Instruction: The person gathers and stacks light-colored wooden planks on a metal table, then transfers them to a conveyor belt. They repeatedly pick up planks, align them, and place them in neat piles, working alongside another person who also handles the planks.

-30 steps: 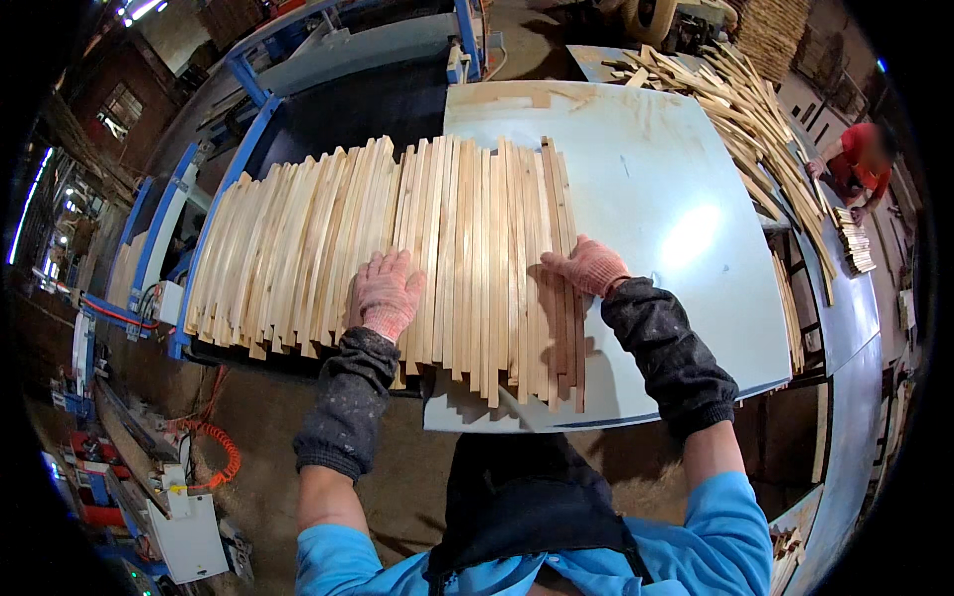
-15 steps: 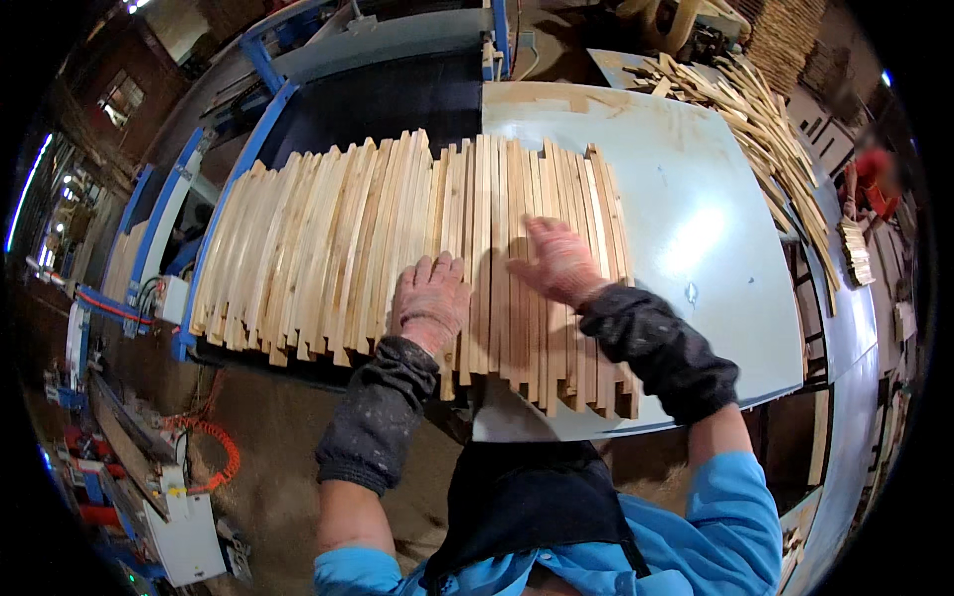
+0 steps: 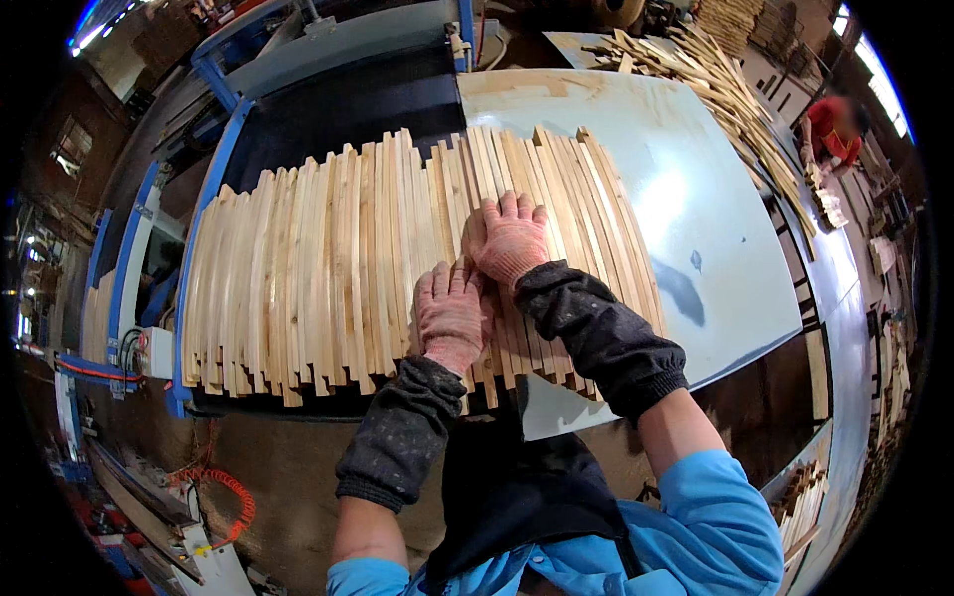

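A wide row of narrow wooden strips (image 3: 318, 263) lies side by side, its ends uneven. The row spans a dark belt (image 3: 338, 119) at the left and a pale smooth tabletop (image 3: 725, 288) at the right. My left hand (image 3: 452, 316), in a pinkish work glove, rests flat on the strips near the middle of the row. Just beyond it and to the right, my right hand (image 3: 510, 238), gloved alike, lies on the strips with fingers stretched out. The hands almost touch, the right thumb close to the left fingertips.
A blue machine frame (image 3: 214, 189) borders the belt at the left. Loose wooden sticks (image 3: 715, 99) are heaped at the far right, beyond the tabletop. Another person in red (image 3: 833, 129) stands at the far right. An orange coiled hose (image 3: 243, 502) hangs at the lower left.
My right hand has moved left and come down onto the strips beside my left hand. The right-hand strips now fan out at a slant. The view has shifted slightly.
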`<state>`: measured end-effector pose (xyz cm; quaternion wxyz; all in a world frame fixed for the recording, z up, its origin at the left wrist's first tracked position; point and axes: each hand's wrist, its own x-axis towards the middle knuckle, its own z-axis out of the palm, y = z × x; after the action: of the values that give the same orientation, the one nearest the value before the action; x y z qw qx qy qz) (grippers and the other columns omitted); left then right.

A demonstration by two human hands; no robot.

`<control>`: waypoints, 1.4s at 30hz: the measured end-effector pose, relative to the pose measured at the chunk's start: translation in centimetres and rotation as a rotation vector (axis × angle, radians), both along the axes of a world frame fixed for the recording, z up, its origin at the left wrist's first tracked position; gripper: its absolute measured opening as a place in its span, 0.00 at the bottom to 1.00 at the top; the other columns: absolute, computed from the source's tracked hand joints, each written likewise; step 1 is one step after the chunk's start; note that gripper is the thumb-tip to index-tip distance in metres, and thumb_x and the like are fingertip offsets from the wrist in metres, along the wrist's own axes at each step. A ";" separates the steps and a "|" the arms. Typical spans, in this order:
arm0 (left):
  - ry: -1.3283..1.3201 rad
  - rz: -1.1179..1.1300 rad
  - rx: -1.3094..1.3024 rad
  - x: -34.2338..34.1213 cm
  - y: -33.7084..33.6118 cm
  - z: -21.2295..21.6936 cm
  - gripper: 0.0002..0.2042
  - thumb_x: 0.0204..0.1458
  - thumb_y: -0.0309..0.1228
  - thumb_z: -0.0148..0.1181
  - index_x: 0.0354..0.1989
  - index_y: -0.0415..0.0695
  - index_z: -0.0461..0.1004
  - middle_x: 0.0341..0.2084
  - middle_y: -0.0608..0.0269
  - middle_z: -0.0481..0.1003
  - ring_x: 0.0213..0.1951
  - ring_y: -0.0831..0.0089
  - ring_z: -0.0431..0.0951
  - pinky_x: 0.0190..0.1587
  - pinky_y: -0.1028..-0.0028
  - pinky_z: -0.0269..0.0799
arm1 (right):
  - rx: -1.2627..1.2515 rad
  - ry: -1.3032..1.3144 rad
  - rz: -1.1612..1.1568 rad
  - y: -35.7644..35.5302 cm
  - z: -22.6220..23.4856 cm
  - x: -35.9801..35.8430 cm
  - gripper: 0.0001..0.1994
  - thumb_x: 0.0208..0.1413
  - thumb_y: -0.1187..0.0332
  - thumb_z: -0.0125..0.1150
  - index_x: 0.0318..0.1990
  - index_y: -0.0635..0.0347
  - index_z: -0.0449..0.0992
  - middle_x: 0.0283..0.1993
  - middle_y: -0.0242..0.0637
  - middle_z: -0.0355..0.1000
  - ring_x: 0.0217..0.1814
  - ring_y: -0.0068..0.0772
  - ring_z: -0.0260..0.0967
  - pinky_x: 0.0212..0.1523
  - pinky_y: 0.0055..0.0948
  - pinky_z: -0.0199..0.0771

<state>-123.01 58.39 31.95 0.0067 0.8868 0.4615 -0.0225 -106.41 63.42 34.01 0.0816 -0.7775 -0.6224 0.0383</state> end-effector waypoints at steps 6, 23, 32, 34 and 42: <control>-0.129 -0.013 0.043 -0.9 0.7 -2.2 0.32 0.65 0.47 0.53 0.77 0.47 0.64 0.79 0.58 0.58 0.79 0.51 0.53 0.81 0.50 0.40 | -0.033 -0.016 0.011 -0.8 0.8 0.1 0.40 0.61 0.48 0.63 0.76 0.58 0.64 0.79 0.53 0.58 0.82 0.61 0.48 0.80 0.65 0.43; -0.280 -0.035 0.095 -0.2 0.5 -0.5 0.27 0.63 0.44 0.53 0.70 0.49 0.72 0.71 0.59 0.68 0.72 0.54 0.62 0.77 0.51 0.49 | -0.132 -0.071 -0.030 -3.2 1.4 2.9 0.40 0.59 0.54 0.66 0.78 0.52 0.61 0.82 0.49 0.55 0.85 0.59 0.46 0.80 0.68 0.43; -0.233 -0.047 -0.107 -2.8 1.0 -0.8 0.36 0.66 0.52 0.53 0.78 0.44 0.61 0.77 0.48 0.60 0.79 0.49 0.54 0.81 0.51 0.40 | -0.122 -0.077 -0.052 -2.0 1.0 2.5 0.43 0.55 0.52 0.71 0.78 0.52 0.62 0.83 0.47 0.54 0.86 0.57 0.44 0.81 0.67 0.44; -0.351 -0.020 -0.201 -4.8 0.9 0.5 0.37 0.66 0.53 0.53 0.78 0.41 0.61 0.79 0.45 0.58 0.80 0.47 0.52 0.82 0.52 0.38 | -0.149 -0.076 -0.053 -2.2 1.7 2.5 0.44 0.54 0.52 0.72 0.77 0.53 0.62 0.82 0.47 0.54 0.86 0.57 0.45 0.80 0.66 0.44; -0.446 0.443 0.221 -31.6 5.0 0.4 0.34 0.61 0.38 0.66 0.74 0.38 0.65 0.71 0.40 0.68 0.72 0.45 0.67 0.75 0.52 0.62 | -0.107 0.478 0.020 -3.3 4.3 -3.5 0.39 0.63 0.57 0.66 0.78 0.63 0.59 0.74 0.57 0.67 0.76 0.59 0.65 0.75 0.50 0.66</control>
<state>-154.62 63.39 32.38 0.0161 0.7432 0.6300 0.2245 -109.93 60.08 38.34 0.1848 -0.7434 -0.5902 0.2547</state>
